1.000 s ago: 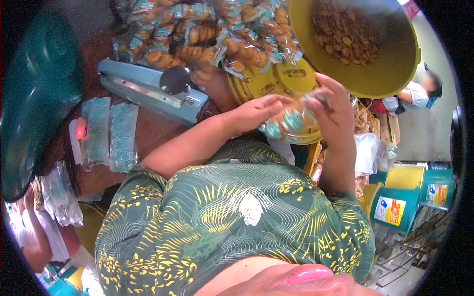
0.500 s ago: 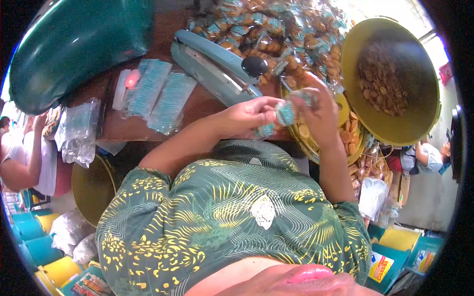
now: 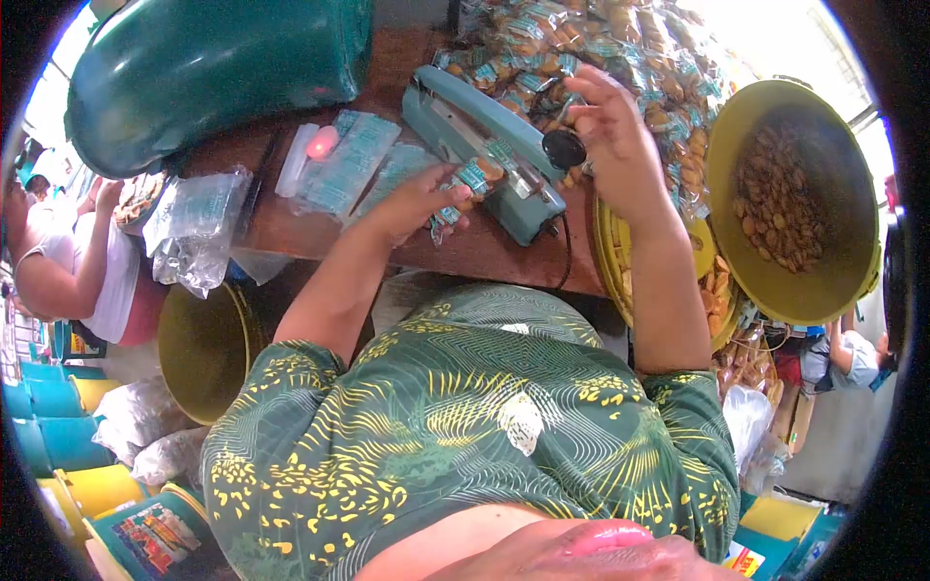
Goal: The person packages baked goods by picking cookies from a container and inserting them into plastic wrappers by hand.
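Observation:
My left hand (image 3: 424, 205) is closed on a small clear packet (image 3: 475, 176) with teal print and brown biscuits inside. It holds the packet at the near side of a blue heat sealer (image 3: 475, 136), whose long arm ends in a black round knob (image 3: 564, 150). A second teal-printed packet end shows below the fingers. Beside the knob, my right hand (image 3: 615, 140) is raised with its fingers apart and nothing visible in them. Flat stacks of teal-printed bags (image 3: 351, 160) lie left of the sealer, with a pink egg-shaped thing (image 3: 322, 142) on them.
Filled packets (image 3: 630, 48) are heaped at the back. A yellow bucket (image 3: 722, 194) with brown pieces tilts at right, near a yellow tub (image 3: 615, 266) of biscuits. A large green container (image 3: 223, 87) lies at left. Another person (image 3: 73, 252) is at far left.
My hands have moved apart. The left has carried the packet to the sealer, and the right has risen to its knob. The view has shifted, so the table things appear further right.

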Action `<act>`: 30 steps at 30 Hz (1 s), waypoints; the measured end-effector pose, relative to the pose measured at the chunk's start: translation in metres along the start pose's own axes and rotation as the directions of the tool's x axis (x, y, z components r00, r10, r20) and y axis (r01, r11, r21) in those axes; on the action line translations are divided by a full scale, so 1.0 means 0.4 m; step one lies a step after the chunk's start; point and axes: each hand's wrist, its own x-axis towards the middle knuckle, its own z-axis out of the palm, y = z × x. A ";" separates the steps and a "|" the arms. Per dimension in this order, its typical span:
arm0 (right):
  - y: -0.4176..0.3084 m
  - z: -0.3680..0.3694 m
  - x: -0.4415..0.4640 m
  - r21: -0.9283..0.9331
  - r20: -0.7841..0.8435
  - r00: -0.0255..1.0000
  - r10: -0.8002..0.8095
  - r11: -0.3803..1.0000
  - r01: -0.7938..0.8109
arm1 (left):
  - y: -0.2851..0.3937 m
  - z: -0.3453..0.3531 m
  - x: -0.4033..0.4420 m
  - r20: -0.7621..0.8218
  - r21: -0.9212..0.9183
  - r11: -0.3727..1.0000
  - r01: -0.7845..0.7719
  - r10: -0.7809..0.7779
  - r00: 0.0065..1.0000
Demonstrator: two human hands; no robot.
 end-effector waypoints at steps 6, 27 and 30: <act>0.091 0.095 -0.043 -0.140 0.148 0.981 0.123 0.985 -0.102 | -0.033 -0.020 0.038 0.024 0.036 0.999 -0.032 0.031 0.999; 0.120 0.108 -0.060 -0.042 0.082 0.980 0.182 0.983 -0.179 | 0.016 0.012 0.015 -0.035 0.172 0.985 0.019 -0.013 0.999; 0.087 0.087 -0.069 -0.067 0.013 1.000 0.028 0.997 -0.027 | 0.059 0.038 0.006 -0.006 0.493 0.870 0.018 -0.017 1.000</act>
